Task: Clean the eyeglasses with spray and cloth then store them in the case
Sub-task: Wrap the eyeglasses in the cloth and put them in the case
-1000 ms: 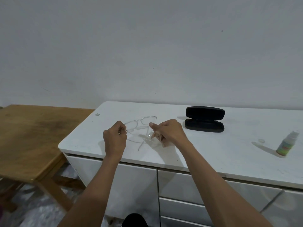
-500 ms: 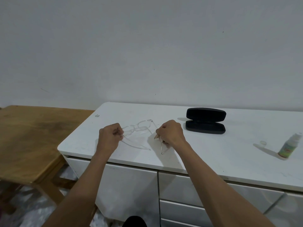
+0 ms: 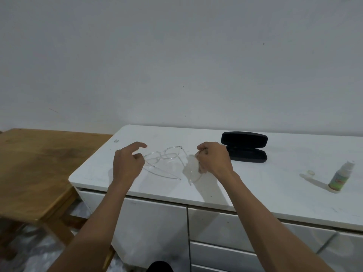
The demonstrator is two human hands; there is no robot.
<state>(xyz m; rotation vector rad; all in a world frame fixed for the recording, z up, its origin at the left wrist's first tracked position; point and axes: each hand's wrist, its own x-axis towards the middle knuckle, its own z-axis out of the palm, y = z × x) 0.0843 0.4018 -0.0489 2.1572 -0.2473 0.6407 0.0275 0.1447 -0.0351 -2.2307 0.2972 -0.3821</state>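
Clear glasses [image 3: 167, 158] lay on the counter [image 3: 255, 177]; left hand [image 3: 127, 163] hovered with its grip loose and empty, right hand [image 3: 214, 160] pinched the cloth [image 3: 191, 163].

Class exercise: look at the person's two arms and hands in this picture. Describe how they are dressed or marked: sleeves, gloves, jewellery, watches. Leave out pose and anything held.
Both forearms are bare up to the picture's lower edge; no sleeve shows. The left hand and right hand wear no gloves. No watch, bracelet or ring is visible on either wrist or on the fingers that show. No markings can be made out.
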